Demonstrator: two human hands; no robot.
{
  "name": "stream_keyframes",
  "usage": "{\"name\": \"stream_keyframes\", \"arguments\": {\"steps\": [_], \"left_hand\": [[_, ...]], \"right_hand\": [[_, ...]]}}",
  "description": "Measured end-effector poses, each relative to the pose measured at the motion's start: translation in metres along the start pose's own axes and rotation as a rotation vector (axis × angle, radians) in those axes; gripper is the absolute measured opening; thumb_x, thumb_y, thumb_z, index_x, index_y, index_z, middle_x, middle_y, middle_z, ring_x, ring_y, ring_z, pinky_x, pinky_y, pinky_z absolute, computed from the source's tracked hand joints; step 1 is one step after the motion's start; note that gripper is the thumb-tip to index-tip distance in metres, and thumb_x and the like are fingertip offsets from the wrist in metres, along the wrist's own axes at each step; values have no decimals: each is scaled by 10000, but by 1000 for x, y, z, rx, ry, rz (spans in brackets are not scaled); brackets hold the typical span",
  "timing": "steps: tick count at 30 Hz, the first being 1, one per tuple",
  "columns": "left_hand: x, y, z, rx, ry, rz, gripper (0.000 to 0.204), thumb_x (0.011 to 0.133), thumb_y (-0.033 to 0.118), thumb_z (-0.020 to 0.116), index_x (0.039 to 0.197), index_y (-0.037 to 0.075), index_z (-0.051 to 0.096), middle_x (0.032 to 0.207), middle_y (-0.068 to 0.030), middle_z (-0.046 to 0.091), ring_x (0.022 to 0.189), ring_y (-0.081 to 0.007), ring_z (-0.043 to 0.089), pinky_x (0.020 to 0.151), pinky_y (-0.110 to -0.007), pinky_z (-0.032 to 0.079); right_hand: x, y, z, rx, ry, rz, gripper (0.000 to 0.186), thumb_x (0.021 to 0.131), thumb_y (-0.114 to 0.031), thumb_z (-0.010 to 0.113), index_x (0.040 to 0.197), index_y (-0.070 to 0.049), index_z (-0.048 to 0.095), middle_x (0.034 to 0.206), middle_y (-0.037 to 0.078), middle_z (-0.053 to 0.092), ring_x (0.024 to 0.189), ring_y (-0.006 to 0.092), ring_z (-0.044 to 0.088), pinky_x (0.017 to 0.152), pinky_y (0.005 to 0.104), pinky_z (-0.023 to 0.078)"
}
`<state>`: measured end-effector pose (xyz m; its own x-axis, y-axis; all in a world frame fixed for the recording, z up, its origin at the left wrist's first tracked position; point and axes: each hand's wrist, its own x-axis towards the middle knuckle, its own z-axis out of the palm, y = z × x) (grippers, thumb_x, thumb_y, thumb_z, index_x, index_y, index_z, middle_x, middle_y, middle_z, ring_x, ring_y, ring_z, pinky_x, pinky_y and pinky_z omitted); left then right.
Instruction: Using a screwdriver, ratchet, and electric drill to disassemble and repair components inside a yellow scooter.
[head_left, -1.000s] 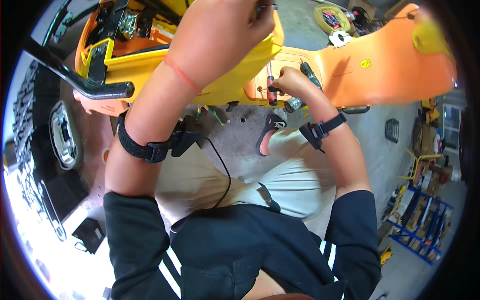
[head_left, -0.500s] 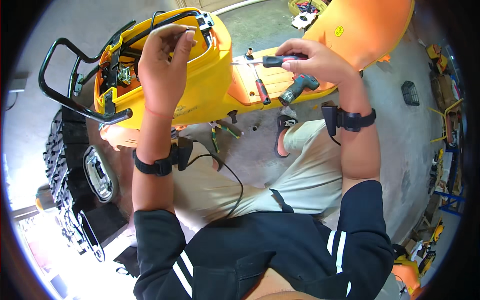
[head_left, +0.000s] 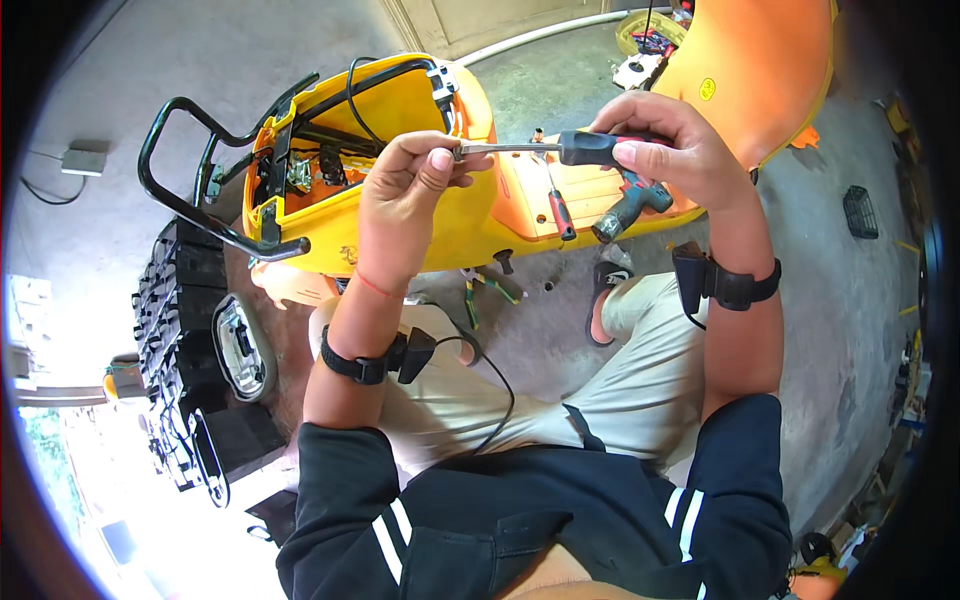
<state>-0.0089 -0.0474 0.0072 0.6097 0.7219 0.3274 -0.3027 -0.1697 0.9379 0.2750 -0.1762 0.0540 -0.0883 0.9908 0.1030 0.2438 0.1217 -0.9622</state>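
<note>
My right hand (head_left: 665, 145) is closed round the black and red handle of a screwdriver (head_left: 520, 147). Its metal shaft points left, level above the yellow scooter body (head_left: 465, 215). At the shaft's tip, my left hand (head_left: 408, 190) pinches a small dark screw-like piece (head_left: 459, 152) between thumb and forefinger. The tip meets this piece; its exact shape is too small to make out. Behind my left hand, the scooter's open seat compartment (head_left: 375, 92) shows wires and metal parts inside.
On the orange footboard lie a second screwdriver (head_left: 562, 214) and a cordless drill (head_left: 632, 206). Pliers (head_left: 487, 290) rest on the floor below. A black tubular rack (head_left: 160, 165) juts out left. A seat-like part (head_left: 243, 350) and a black basket (head_left: 859, 213) are on the floor.
My left hand has come down and right, away from above the compartment, to the screwdriver tip. The view has shifted, and the screwdriver's tip now meets the small piece.
</note>
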Motion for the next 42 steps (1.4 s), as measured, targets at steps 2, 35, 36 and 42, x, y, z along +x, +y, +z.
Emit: {"name": "stream_keyframes", "arguments": {"steps": [2,35,36,42], "left_hand": [[-1,-2,-1,-146,-30,-33,214,1038,204,583,1163,31,593,1095,-137,722,1049,-256,716,877,-325,543],[-3,3,-14,-105,93,63,215,1033,179,592,1119,-15,629,982,-144,713,877,-228,706,854,-338,563],[-3,3,-14,-109,87,66,215,1033,179,592,1119,-15,629,982,-144,713,877,-228,706,854,-338,563],[1,5,-14,-155,34,92,224,1054,205,551,1147,14,621,1079,-169,716,953,-259,720,870,-357,556]], "right_hand": [[0,0,0,14,8,-20,267,923,-156,664,1146,-11,638,858,-12,622,737,30,540,661,204,451],[-10,-25,41,-308,123,-293,188,949,-152,693,1069,-11,664,824,34,648,725,94,606,622,251,474],[-10,-22,41,-148,104,-211,197,967,-168,678,1086,-12,661,833,18,644,721,70,586,621,232,462],[2,-2,34,140,21,-115,229,991,-168,660,1153,-8,643,889,-7,638,758,34,563,660,202,458]]}}
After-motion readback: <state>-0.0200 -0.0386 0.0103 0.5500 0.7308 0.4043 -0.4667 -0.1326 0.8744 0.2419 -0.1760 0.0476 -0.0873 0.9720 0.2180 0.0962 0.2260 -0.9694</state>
